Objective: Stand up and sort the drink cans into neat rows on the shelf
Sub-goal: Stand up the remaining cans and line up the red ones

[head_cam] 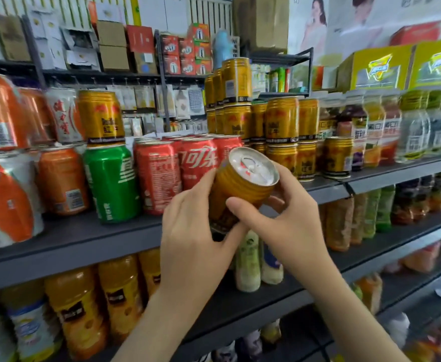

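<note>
Step in hand, as I judge it: seat the gold can (240, 189) with the stacked gold cans (282, 126), right of the red cans (159, 176). I would turn it upright first, lid up, then set it flat on the shelf (83, 239) in line with its neighbours, without nudging the two-high stacks. Now the can is off the shelf, just in front of its edge, tilted with the lid toward the camera; my left hand (196, 226) curls round its lower left side, while my right hand (290, 220) grips it from the right, thumb across the body and fingers (286, 176) at the rim.
</note>
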Action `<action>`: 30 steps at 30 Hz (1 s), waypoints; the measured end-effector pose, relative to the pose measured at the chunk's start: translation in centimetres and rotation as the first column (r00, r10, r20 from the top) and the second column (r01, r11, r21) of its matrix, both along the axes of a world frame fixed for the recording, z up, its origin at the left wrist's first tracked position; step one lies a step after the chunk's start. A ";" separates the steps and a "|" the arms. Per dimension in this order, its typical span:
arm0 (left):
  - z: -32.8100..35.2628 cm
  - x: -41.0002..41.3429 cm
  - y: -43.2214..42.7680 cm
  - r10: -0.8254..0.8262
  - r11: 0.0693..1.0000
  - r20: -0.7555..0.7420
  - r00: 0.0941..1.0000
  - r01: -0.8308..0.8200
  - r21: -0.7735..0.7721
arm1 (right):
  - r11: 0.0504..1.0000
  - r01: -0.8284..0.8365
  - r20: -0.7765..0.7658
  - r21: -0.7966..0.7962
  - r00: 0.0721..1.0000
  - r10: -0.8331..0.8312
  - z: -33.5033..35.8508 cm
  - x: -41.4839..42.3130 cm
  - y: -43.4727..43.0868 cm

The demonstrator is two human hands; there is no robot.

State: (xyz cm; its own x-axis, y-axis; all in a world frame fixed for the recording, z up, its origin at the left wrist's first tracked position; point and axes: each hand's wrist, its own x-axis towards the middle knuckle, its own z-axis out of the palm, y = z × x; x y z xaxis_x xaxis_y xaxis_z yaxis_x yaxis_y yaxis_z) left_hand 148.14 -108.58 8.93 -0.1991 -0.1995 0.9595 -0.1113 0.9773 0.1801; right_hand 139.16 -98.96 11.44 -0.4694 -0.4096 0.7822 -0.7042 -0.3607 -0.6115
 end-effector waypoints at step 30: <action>1.3 -15.3 3.7 0.271 0.820 0.265 0.925 -0.366 0.440 | 0.942 0.334 -0.531 0.037 0.805 -0.264 0.8 -17.1 -2.1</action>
